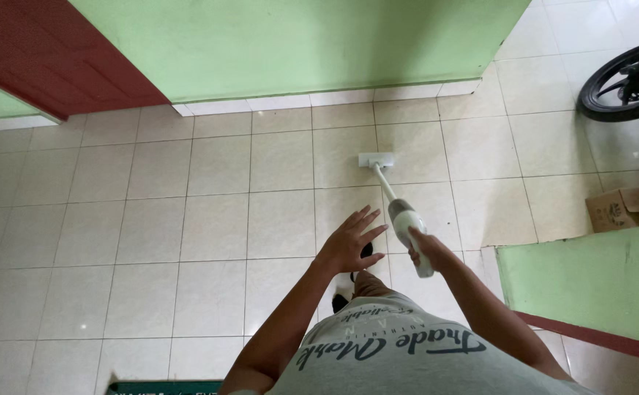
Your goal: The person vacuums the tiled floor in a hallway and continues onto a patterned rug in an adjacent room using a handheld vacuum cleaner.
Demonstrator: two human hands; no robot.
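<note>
A slim white stick vacuum cleaner with a grey-green motor body is held out over a floor of glossy cream ceramic tiles, seen from above. The handle end of the cleaner is grasped by the right hand, its grip clenched around the white handle, while the thin tube is angled forward and down to the flat rectangular white floor head, which is rested on the tiles near the base of a pale green painted wall. The left hand is held free just beside the cleaner's body, its grip released, fingers spread and nothing touched. A grey printed T-shirt is seen at the bottom of the frame, with dark footwear partly hidden below the left hand. A black motorcycle wheel is parked at the upper right, well apart from the cleaner, and a brown cardboard box is set on the floor beside a low green ledge.
</note>
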